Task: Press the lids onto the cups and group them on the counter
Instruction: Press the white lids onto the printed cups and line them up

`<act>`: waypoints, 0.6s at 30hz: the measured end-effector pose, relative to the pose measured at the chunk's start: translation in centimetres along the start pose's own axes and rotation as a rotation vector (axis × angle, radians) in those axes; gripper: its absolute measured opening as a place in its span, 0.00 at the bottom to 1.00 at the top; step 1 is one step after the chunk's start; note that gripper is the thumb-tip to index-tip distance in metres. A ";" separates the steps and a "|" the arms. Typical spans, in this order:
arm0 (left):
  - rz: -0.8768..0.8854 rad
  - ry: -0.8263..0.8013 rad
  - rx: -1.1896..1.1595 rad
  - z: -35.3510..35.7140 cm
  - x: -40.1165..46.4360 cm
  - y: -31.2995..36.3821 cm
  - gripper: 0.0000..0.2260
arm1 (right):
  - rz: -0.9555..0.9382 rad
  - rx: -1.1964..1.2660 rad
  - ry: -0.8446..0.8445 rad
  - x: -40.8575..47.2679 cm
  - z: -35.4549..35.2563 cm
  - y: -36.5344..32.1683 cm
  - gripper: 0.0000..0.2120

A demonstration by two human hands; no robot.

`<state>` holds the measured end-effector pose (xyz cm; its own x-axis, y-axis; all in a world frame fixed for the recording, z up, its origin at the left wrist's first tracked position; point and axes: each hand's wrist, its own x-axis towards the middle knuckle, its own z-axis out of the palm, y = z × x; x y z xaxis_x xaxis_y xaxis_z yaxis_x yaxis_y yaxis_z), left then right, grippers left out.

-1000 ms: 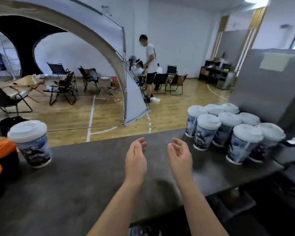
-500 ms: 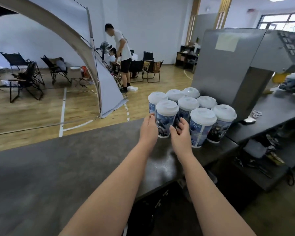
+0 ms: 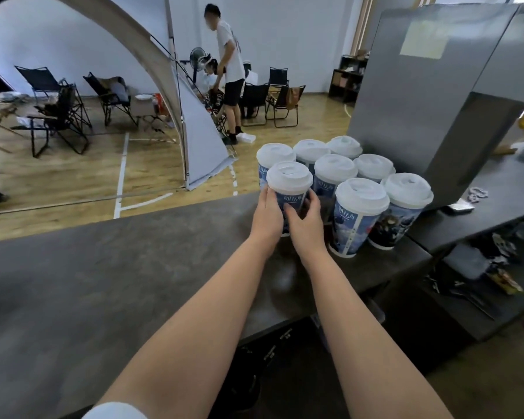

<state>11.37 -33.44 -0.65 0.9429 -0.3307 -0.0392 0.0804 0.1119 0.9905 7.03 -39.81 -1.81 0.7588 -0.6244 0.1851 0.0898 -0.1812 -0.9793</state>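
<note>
Both hands (image 3: 285, 217) clasp upright cup (image 3: 289, 192), lid up.

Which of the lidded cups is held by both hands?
The front-left cup, nearest the camera's left: the left hand and right hand wrap its sides; the other seven stand untouched.

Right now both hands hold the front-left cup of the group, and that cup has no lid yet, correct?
Not quite. In the head view both hands, left hand and right hand, do hold the front-left cup, but its white lid is already on.
</note>
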 end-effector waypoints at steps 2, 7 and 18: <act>0.016 0.015 0.002 -0.7 -1.4 0.7 0.28 | -0.004 0.021 -0.010 -0.7 0.6 -0.3 0.33; 0.081 0.083 -0.001 -4.3 -4.0 1.7 0.21 | -0.039 0.064 -0.055 -3.3 3.6 -1.9 0.34; 0.196 0.528 0.089 -21.7 -12.0 3.9 0.14 | -0.083 0.121 -0.391 -11.8 17.9 -5.0 0.35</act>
<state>7.41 -8.76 0.77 0.9728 0.2046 0.1088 -0.1187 0.0370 0.9922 9.18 -17.90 -0.53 0.9315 -0.2717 0.2418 0.2186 -0.1133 -0.9692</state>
